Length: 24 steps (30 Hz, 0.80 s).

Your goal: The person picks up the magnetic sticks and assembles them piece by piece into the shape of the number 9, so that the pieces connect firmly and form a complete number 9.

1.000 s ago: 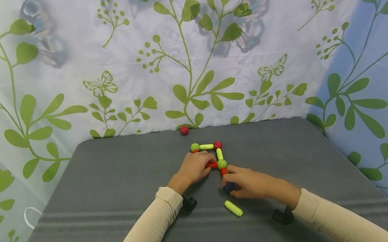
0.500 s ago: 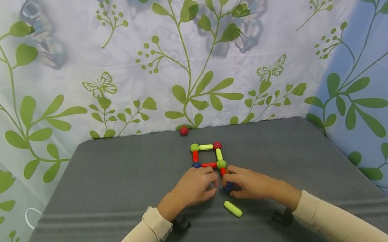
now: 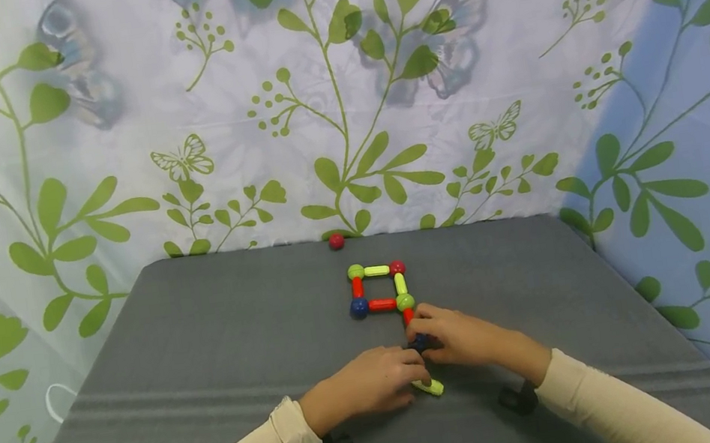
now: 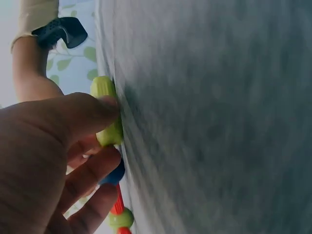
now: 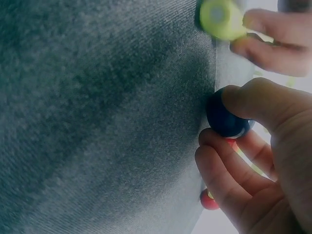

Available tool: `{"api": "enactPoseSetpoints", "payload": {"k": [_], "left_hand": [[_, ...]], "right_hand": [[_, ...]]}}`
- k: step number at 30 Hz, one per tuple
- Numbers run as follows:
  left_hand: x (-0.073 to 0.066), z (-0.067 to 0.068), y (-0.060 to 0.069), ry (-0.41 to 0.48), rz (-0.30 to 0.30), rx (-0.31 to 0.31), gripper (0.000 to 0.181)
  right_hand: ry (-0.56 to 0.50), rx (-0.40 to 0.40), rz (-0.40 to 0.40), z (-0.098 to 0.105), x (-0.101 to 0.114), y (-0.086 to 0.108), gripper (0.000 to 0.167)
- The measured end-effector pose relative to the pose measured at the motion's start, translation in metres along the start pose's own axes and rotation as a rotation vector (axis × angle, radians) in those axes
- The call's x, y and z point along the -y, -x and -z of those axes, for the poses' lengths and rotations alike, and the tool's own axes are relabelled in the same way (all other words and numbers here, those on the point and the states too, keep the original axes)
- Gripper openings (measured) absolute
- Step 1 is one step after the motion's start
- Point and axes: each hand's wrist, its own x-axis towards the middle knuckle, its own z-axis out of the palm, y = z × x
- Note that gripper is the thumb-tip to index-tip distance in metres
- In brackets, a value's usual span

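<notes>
My left hand (image 3: 377,381) has its thumb and fingers about a loose yellow-green magnetic rod (image 4: 109,114), which lies on the cloth. My right hand (image 3: 462,331) pinches a blue ball (image 5: 226,114) between thumb and fingers. From that ball a red rod (image 3: 408,316) runs back to a green ball (image 3: 405,301), the near right corner of a square. The square also has a blue ball (image 3: 359,307), another green ball (image 3: 356,272) and a red ball (image 3: 397,268). Red rods (image 3: 382,305) and yellow-green rods (image 3: 376,271) join them. Fingers partly cover the held ball and rod.
A single red ball (image 3: 336,241) sits at the table's back edge, by the patterned curtain (image 3: 229,103). Grey cloth (image 3: 207,333) covers the table. Dark wrist cameras (image 3: 518,398) hang below both wrists.
My left hand has left the square's near red rod, moved toward me, and come down on the loose yellow-green rod. My right hand stays on the blue ball.
</notes>
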Motion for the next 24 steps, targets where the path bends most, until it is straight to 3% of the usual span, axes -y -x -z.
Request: {"api": "enactPoseSetpoints", "payload": {"k": [13, 16, 24], "left_hand": [[0.004, 0.004, -0.003, 0.078, 0.155, 0.001, 0.015], [0.010, 0.007, 0.003, 0.094, 0.199, -0.006, 0.017], [0.035, 0.013, 0.020, 0.163, 0.337, -0.106, 0.018]], "right_hand": [[-0.018, -0.014, 0.010, 0.000, -0.001, 0.000, 0.030], [-0.021, -0.006, 0.006, 0.000, -0.001, -0.001, 0.031], [-0.004, -0.013, -0.002, -0.002, 0.000, -0.001, 0.032]]}}
